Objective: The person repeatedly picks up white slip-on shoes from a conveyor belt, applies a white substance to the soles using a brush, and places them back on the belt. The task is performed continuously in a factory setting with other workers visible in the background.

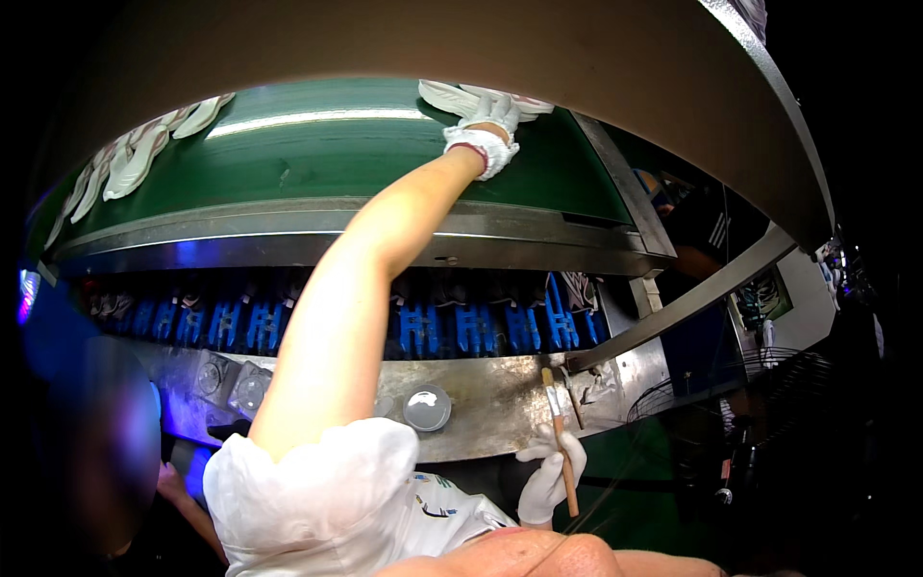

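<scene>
My left arm stretches out over the green conveyor belt (pixel 317 159). My left hand (pixel 490 123), in a white glove with a dark red cuff edge, rests on pale shoe soles (pixel 447 97) at the belt's far side. Its fingers look stretched and apart over them; part of the soles lies hidden under the hand. Close to my body, my gloved right hand (pixel 548 481) is closed around a brush (pixel 558 423) with a wooden handle, its bristles pointing away from me. Left of the brush, a round cup of greyish liquid (pixel 427 408) stands on the metal ledge (pixel 490 385).
More pale soles (pixel 137 163) lie at the belt's left. Below the belt, blue racks (pixel 476 329) stand in a row, with shoe uppers (pixel 579 290) among them. Clear containers (pixel 231 380) sit on the ledge. A curved metal bar (pixel 673 308) crosses at right; a large panel (pixel 433 43) hangs overhead.
</scene>
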Demonstrator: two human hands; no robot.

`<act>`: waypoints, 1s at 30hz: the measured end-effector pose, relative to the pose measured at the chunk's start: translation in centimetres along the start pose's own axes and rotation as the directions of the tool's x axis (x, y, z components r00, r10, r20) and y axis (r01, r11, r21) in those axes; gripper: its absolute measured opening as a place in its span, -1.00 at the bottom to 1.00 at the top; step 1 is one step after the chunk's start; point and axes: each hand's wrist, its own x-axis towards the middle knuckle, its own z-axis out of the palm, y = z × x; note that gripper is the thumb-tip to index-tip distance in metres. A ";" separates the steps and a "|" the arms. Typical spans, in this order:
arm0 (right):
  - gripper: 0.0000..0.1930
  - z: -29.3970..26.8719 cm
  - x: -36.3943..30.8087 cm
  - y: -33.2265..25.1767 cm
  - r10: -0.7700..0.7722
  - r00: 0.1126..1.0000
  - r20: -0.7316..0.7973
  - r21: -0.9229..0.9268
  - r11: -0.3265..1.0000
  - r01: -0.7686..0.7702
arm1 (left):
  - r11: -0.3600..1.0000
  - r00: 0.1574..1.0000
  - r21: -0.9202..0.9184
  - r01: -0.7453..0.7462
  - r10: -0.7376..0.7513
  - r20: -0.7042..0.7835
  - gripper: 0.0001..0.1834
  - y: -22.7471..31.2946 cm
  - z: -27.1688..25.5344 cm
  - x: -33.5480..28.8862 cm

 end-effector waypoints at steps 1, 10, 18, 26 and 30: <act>-0.66 -0.3 -0.3 0.0 0.015 1.000 0.002 -0.011 1.000 -0.015 | 0.997 0.996 0.024 0.078 -0.076 -0.043 -0.31 0.9 0.3 0.6; -0.75 -0.4 0.0 2.1 0.383 0.922 0.050 0.178 0.905 -0.386 | 0.987 0.994 0.116 0.112 -0.112 -0.007 -0.33 -7.5 -3.6 -5.0; -0.82 4.1 0.3 8.9 0.332 0.859 0.390 -0.254 0.935 -0.246 | 0.683 0.915 -0.717 0.140 -0.365 -0.169 -0.49 -9.6 -11.6 -27.1; -0.82 7.9 -0.3 11.8 0.339 0.773 0.536 -0.446 0.891 -0.082 | -0.050 0.966 -0.995 0.087 -0.239 0.096 -0.65 -5.8 -17.0 -33.2; -0.83 7.7 -0.6 10.0 0.140 0.871 0.471 -0.336 0.941 0.030 | -0.374 0.994 -0.921 0.112 0.050 0.100 -0.59 -5.1 -17.9 -30.4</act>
